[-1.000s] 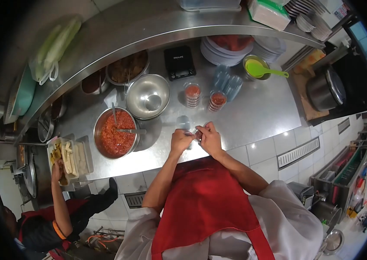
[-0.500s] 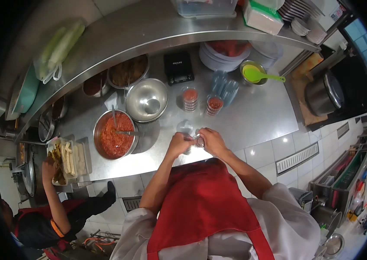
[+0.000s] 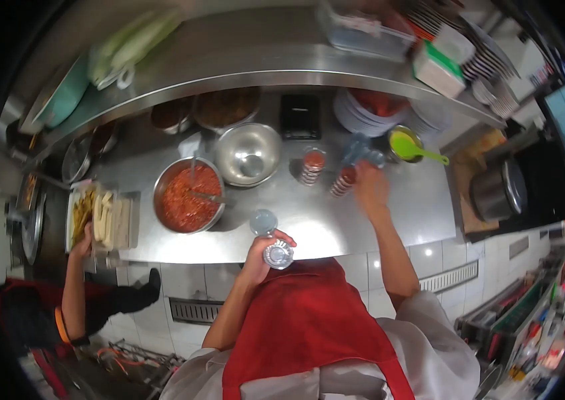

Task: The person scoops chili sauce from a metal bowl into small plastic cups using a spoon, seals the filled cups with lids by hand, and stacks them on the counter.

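My left hand [image 3: 256, 261] is closed around a small clear plastic sauce cup [image 3: 278, 255] above the counter's front edge. Its round clear lid [image 3: 263, 222] stands open just beyond my fingers. My right hand [image 3: 372, 192] reaches across the counter to the stacked clear cups [image 3: 357, 151], right beside a stack of red-filled cups [image 3: 343, 183]. Motion blur smears its fingers, so whether they grip anything is unclear. Another stack of red-filled cups [image 3: 311, 167] stands a little to the left. On the left, a steel bowl of chopped red sauce [image 3: 186, 200] has utensils in it.
A steel bowl [image 3: 248, 155] and black scale [image 3: 300, 117] stand behind. At the right, a green ladle [image 3: 422, 152] rests in a pot. An overhead shelf [image 3: 249, 79] spans the counter. Another person's hand [image 3: 82, 245] is at a food container on the left.
Both hands were together at the counter's front. My right hand has gone forward and right to the cup stacks, while my left keeps the opened cup. The view has shifted.
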A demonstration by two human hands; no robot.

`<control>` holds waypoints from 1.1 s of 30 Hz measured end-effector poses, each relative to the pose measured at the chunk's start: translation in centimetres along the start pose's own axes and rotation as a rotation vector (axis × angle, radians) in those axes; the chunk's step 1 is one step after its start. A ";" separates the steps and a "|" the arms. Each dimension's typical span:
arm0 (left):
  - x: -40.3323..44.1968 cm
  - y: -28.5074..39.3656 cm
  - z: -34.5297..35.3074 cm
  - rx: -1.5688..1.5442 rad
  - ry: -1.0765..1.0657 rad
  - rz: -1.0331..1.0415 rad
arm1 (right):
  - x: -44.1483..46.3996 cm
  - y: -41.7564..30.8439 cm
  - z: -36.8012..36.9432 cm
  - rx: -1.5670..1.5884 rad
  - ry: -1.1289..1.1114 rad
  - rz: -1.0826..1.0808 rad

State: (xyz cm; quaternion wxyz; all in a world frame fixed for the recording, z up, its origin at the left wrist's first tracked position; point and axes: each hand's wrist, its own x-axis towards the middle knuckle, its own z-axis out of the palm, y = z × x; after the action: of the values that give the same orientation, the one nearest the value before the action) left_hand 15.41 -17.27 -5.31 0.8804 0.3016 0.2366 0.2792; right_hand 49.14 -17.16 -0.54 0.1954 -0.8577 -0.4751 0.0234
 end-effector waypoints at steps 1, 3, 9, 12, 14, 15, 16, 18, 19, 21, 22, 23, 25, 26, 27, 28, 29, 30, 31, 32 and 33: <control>-1.1 0.9 -0.4 -0.037 -0.068 -0.035 | -0.8 -0.8 -0.9 -0.047 0.136 -0.008; -3.7 2.6 -0.5 -0.050 -0.041 -0.018 | -2.2 -5.4 -2.7 0.026 0.248 -0.062; -11.5 7.6 -3.5 0.006 0.137 0.067 | -4.7 -21.7 2.1 0.317 -0.069 -0.805; -14.6 10.6 -6.9 0.135 0.226 0.226 | -4.2 -29.4 7.7 0.065 -0.207 -0.959; -16.5 12.5 -8.8 0.192 0.386 0.312 | -3.6 -32.3 11.0 -0.151 -0.390 -0.967; -17.2 13.6 -10.1 0.232 0.435 0.329 | -3.4 -33.2 11.7 -0.154 -0.447 -0.948; -17.6 14.6 -11.3 0.271 0.482 0.349 | -2.9 -34.0 12.3 -0.160 -0.500 -0.929; -18.3 16.0 -13.0 0.278 0.551 0.389 | -2.4 -34.7 12.9 -0.135 -0.482 -0.915; -18.5 16.9 -14.0 0.281 0.580 0.389 | -2.8 -34.6 12.9 -0.103 -0.410 -0.923; -18.5 18.1 -15.8 0.283 0.646 0.377 | -4.0 -35.8 11.6 -0.126 -0.317 -0.896; -18.3 18.6 -16.5 0.249 0.649 0.383 | -4.4 -36.2 12.1 -0.124 -0.299 -0.943; -18.0 19.2 -17.1 0.218 0.650 0.389 | -4.6 -36.5 12.8 -0.121 -0.278 -0.987; -17.4 20.5 -18.1 0.167 0.626 0.401 | -4.5 -37.5 12.8 -0.102 -0.344 -0.938; -17.3 21.1 -18.5 0.148 0.603 0.407 | -4.3 -37.7 12.4 -0.084 -0.430 -0.843; -17.2 21.7 -18.9 0.128 0.580 0.412 | -4.1 -37.8 12.1 -0.064 -0.515 -0.746; -17.0 22.4 -19.1 0.152 0.587 0.408 | -3.5 -37.4 12.1 0.060 -0.568 -0.659; -16.7 23.1 -19.1 0.174 0.592 0.405 | -2.8 -36.6 12.2 0.184 -0.617 -0.570; -16.4 23.6 -19.3 0.198 0.597 0.400 | -2.2 -35.6 12.5 0.308 -0.662 -0.478; -15.8 24.1 -19.5 0.224 0.624 0.395 | -1.8 -34.9 12.8 0.402 -0.726 -0.358; -15.3 24.5 -19.6 0.250 0.650 0.390 | -1.4 -34.0 12.8 0.464 -0.771 -0.283; -14.7 24.8 -19.7 0.276 0.678 0.384 | -1.4 -33.6 12.1 0.526 -0.816 -0.206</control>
State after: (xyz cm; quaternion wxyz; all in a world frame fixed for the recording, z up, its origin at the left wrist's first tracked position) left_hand -15.59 -2.30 0.87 0.6357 0.3466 0.4879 0.4876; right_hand 18.60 1.37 0.06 0.2046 -0.6487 -0.5730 0.4572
